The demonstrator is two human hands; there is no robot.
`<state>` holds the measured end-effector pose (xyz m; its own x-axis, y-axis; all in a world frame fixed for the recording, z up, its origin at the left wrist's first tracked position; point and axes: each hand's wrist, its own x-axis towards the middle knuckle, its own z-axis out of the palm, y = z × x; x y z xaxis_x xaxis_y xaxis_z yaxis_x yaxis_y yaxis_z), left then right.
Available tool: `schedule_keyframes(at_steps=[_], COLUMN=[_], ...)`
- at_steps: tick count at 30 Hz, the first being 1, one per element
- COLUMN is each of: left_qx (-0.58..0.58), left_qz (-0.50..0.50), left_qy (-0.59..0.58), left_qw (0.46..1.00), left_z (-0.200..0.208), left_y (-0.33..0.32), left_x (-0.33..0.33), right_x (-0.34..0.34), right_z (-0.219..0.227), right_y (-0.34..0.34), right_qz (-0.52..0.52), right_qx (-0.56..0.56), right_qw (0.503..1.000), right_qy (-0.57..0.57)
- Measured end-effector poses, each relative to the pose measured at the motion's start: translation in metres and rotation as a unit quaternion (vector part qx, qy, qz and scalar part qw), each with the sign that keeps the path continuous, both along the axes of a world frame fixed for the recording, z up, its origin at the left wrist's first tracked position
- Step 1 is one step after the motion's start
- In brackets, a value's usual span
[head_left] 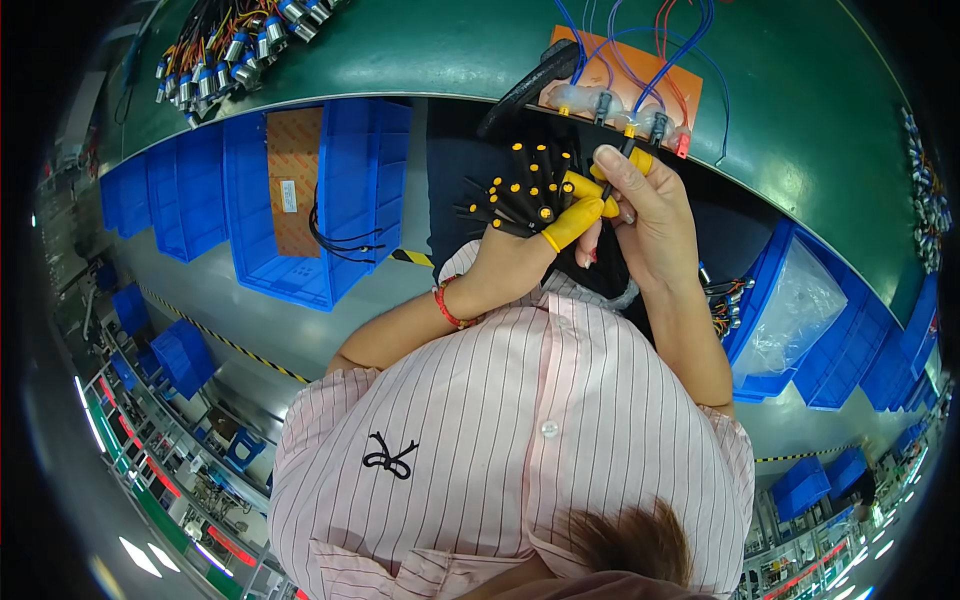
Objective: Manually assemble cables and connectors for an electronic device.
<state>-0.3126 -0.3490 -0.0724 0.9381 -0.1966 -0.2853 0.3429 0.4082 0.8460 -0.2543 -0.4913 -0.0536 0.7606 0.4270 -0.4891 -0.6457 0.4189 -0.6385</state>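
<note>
My right hand (655, 215) pinches a slim black cable (627, 148) just below an orange board (672, 85). Its upper end meets a yellow-tipped contact on the board's edge. A yellow cot covers one finger of this hand; the thumb is bare. Yellow-cotted fingers of my left hand (510, 265) close around the lower part of the same cable. A bundle of black cables with round yellow ends (520, 185) fans out above my left hand; whether its palm grips them is hidden. A red bracelet (447, 303) circles my left wrist.
The board sits at the edge of a green table (430, 45), with blue and red wires running up. A black curved handle (530, 88) lies beside it. Metal-ended wired parts (240, 50) heap at far left. Blue bins (380, 190) stand left and right, one with clear plastic (795, 300).
</note>
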Motion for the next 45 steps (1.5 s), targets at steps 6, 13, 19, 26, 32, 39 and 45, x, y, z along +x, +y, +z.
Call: schedule_keyframes(at_steps=[6, 13, 19, 26, 32, 39, 45], left_qx=[-0.009, -0.007, -0.035, -0.052, -0.052, -0.070, -0.040], left_qz=[0.036, 0.020, 0.026, 0.044, 0.060, 0.039, 0.036], left_qy=[0.018, 0.045, 0.073, 0.084, 0.074, 0.070, 0.072], left_qw=[0.999, 0.999, 0.996, 0.994, 0.994, 0.994, 0.996], left_z=[0.007, 0.007, 0.006, 0.003, 0.003, 0.000, 0.002], left_y=[-0.007, -0.008, -0.008, -0.011, -0.017, -0.013, -0.012], left_x=[0.004, 0.004, 0.005, 0.004, 0.011, 0.013, 0.013], right_x=[0.001, 0.004, 0.003, 0.002, 0.004, 0.007, -0.006], right_z=[-0.001, 0.001, -0.010, -0.011, -0.012, -0.014, -0.002], right_y=[0.000, -0.004, -0.007, -0.006, -0.004, -0.007, -0.004], right_qz=[0.008, 0.018, -0.005, -0.023, -0.047, 0.009, 0.013], right_qx=[-0.006, -0.012, -0.021, -0.019, 0.007, -0.030, -0.028], right_qw=[1.000, 1.000, 1.000, 1.000, 0.999, 0.999, 0.997], right_qy=[0.008, -0.006, 0.007, 0.011, 0.006, -0.027, -0.072])
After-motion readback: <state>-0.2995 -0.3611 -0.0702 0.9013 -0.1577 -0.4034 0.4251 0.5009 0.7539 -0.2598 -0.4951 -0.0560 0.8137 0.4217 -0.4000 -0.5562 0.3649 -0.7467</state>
